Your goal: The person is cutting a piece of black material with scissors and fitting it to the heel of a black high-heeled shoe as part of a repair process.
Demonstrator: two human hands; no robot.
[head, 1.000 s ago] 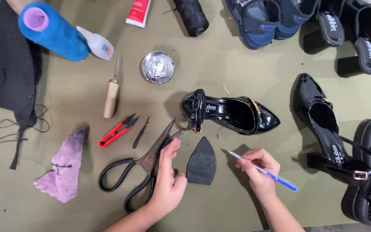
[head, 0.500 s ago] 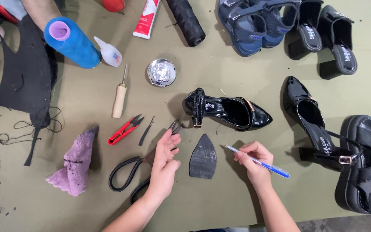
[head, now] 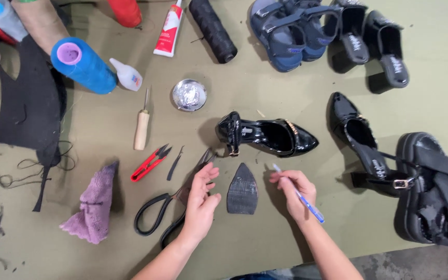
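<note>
The surface (head: 338,218) was covered in dull olive cloth, flat and matte, and a strip of grey floor (head: 421,262) showed at the lower right corner.

The left hand (head: 201,199) lay on the large black-handled shears (head: 167,212), fingers loosely open and gripping nothing, its fingertips near the blades. The right hand (head: 294,189) was closed around a blue pen (head: 299,194), held slanted with its tip pointing up and left. Between the two hands lay the sole piece (head: 242,190), a dark, flat, textured cut-out, pointed at the top and squared at the bottom, touching neither hand.

Just above it a glossy black heel (head: 265,136) lay on its side, patent and pointed. A second glossy shoe (head: 361,142) sat to the right, beside chunky matte black sandals (head: 431,192). Navy sandals (head: 291,31) stood at the top edge.

To the left were red snips (head: 149,163), a wooden-handled awl (head: 141,127), a round shiny tin (head: 189,95), a blue thread spool (head: 83,65), a black spool (head: 213,28), a glue tube (head: 168,28), a fuzzy purple rag (head: 92,207) and a black leather sheet (head: 27,103) with loose threads.
</note>
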